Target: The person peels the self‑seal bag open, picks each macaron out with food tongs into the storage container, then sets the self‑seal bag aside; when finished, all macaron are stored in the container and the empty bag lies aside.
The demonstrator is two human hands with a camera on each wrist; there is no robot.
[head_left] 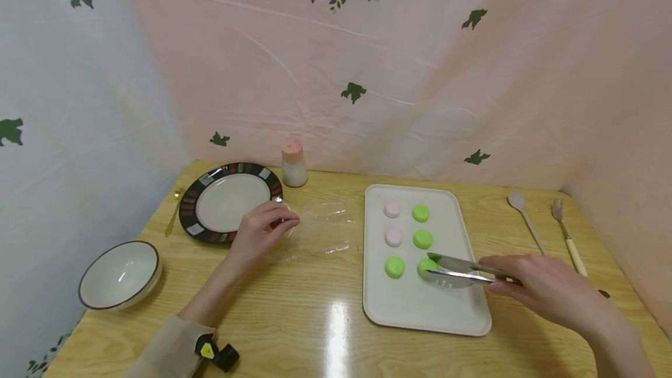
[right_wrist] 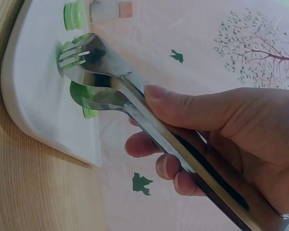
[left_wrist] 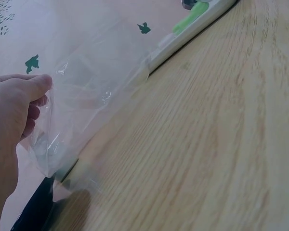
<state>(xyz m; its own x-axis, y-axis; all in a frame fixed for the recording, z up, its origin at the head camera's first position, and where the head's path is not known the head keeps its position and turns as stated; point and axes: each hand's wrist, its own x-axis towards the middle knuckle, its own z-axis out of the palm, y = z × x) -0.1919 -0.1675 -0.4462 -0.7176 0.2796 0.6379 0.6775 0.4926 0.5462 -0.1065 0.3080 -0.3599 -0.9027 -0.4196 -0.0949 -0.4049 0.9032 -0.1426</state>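
Observation:
A clear plastic bag (head_left: 322, 231) lies over the wood table left of the tray, and my left hand (head_left: 261, 229) pinches its edge between thumb and fingers. The left wrist view shows the bag (left_wrist: 89, 94) lifted at that end. My right hand (head_left: 551, 289) grips metal tongs (right_wrist: 156, 125) by their arms. At the lower right of the group on the white tray (head_left: 409, 311), the tongs' heads straddle a green macaron (head_left: 426, 266); whether they squeeze it, I cannot tell. Several other green macarons (head_left: 395, 266) and two pale pink macarons (head_left: 393, 237) sit on the tray.
Behind my left hand is a dark-rimmed plate (head_left: 233, 197), with a pink-topped shaker (head_left: 294, 165) beside it. A white bowl (head_left: 121, 276) and a small gold spoon (head_left: 172, 217) are at the left. A spoon (head_left: 527, 220) and a fork (head_left: 569, 241) lie right of the tray.

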